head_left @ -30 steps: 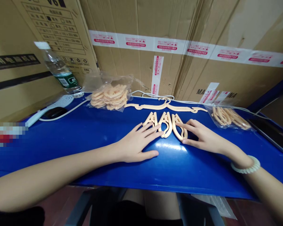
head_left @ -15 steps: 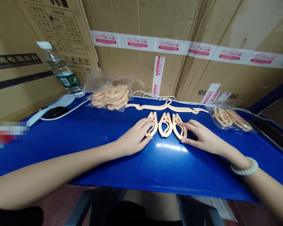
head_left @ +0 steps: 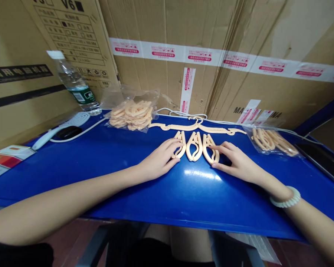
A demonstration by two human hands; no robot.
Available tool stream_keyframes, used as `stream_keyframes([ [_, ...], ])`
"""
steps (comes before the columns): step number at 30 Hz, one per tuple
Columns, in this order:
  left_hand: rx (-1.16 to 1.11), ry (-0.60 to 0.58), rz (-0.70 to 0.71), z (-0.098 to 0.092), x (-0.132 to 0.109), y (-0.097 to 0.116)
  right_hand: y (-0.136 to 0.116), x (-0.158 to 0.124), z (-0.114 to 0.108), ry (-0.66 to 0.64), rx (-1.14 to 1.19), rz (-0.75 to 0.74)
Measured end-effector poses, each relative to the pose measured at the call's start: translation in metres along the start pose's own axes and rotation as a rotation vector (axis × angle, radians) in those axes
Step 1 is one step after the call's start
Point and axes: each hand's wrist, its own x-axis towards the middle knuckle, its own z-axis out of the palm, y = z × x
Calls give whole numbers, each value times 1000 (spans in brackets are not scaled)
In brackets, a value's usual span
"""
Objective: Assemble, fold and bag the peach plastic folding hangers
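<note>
Three folded cream-coloured hangers stand side by side on the blue table. My left hand (head_left: 158, 159) grips the left folded hanger (head_left: 183, 142), thumb at its near end and fingers over its left side. The middle folded hanger (head_left: 194, 157) lies untouched between my hands. On the right folded hanger (head_left: 206, 152), my right hand (head_left: 236, 161) has its thumb at the near end and its index finger on the right side. Just behind the row lies an unfolded hanger (head_left: 183, 127), arms spread and hook towards the cardboard.
Bagged folded hangers (head_left: 133, 115) lie at back left, with another bag (head_left: 272, 139) at right beside a dark phone (head_left: 323, 161). A water bottle (head_left: 78, 87), a hairbrush (head_left: 48, 137) and a black mouse (head_left: 69, 132) are at left. Cardboard boxes (head_left: 161, 22) wall the back; a white cable runs along it.
My right hand and the right folded hanger have shifted slightly left, nearer the middle one. My left hand keeps its hold with hardly any movement. The view has moved a little.
</note>
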Motion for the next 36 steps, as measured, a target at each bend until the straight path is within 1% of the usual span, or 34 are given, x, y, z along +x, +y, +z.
stream_keyframes([
  [5,7,0,-6,0,0,-2,-1,0,-3,-10,15,4],
  [9,14,32,-24,0,-1,-3,-3,1,-7,-17,32,27],
  [14,40,59,-105,-2,-1,-2,-3,0,-10,-10,40,38],
  [19,45,110,-185,-2,-1,-3,-3,0,-10,2,43,32],
  [26,24,105,-193,-1,-1,-4,-2,0,-10,3,31,10],
  [36,-14,116,-159,1,-1,-5,-1,0,-12,0,63,-15],
])
